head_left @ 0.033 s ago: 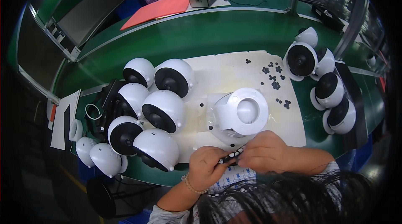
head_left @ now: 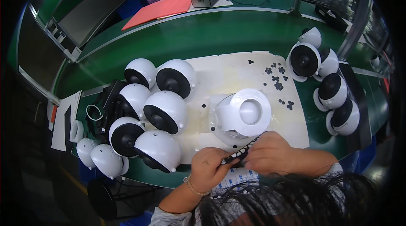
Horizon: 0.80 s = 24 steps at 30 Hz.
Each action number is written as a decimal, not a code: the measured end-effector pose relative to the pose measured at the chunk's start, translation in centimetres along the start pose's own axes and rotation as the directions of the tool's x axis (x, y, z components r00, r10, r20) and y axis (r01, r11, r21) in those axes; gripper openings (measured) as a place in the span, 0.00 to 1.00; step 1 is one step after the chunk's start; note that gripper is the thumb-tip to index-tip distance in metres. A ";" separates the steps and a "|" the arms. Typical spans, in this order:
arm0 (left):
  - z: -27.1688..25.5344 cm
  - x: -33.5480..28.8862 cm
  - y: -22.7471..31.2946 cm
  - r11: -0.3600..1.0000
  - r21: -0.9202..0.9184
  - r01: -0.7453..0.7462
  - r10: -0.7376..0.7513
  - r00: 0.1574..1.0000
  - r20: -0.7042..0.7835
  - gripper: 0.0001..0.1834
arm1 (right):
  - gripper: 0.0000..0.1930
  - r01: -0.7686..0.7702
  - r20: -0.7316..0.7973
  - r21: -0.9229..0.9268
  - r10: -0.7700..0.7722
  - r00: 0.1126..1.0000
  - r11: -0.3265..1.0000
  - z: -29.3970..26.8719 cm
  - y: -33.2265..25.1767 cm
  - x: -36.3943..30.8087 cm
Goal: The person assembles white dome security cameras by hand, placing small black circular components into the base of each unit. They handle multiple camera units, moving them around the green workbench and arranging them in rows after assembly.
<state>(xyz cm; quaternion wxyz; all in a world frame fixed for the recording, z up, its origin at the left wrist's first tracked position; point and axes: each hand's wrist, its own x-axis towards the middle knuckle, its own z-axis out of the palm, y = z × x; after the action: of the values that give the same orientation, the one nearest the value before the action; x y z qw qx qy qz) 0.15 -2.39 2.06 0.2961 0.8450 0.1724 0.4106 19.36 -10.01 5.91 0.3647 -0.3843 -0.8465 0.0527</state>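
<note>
Left hand (head_left: 207, 166), lower centre: thumb and fingers pinching the near end of a black strip with white dots (head_left: 238, 155). Right hand (head_left: 270, 153), just right of it: fingers bunched against the strip, touching; tips hidden, can't tell if they're gripping a dot or only bracing. The strip slants up to the right between both hands, off the surface.

My read: step in hand is working a single dot loose from the strip. Next move calls for a fine fingertip pinch on one dot, left grip held firm so the strip doesn't flex. Risk: dot folding or sticking to a finger.

Just below the hands: white sheet with blue print (head_left: 239, 176), partly covered by hair. Just above: white ring base (head_left: 264, 114) facing up, clear plastic around its unit, all on a pale board (head_left: 207, 67). Loose black dots (head_left: 278, 86) clustered upper right of the board. White balls with black faces (head_left: 167, 104) left of centre; similar units (head_left: 310, 52) at right, on the green surface (head_left: 211, 33).
</note>
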 end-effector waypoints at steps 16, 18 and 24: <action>0.5 0.2 0.4 0.989 0.138 -0.055 0.063 0.997 -0.053 0.13 | 0.23 0.134 -0.253 0.213 -0.078 0.964 0.968 0.6 0.8 -0.3; 0.4 1.3 1.5 0.953 0.297 -0.058 0.073 0.997 -0.038 0.12 | 0.26 -0.086 -0.351 0.213 0.158 0.923 0.973 -0.7 2.2 0.5; 0.4 0.2 0.1 0.951 0.253 -0.176 0.144 0.980 0.138 0.09 | 0.27 -0.426 -0.242 0.342 0.517 0.821 0.837 -3.4 4.6 1.7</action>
<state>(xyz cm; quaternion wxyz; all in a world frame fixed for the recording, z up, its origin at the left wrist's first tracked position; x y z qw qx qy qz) 0.61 -2.45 2.04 0.1561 0.9109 0.1386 0.3559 23.70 -6.32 7.68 0.5234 -0.5328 -0.6360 0.1940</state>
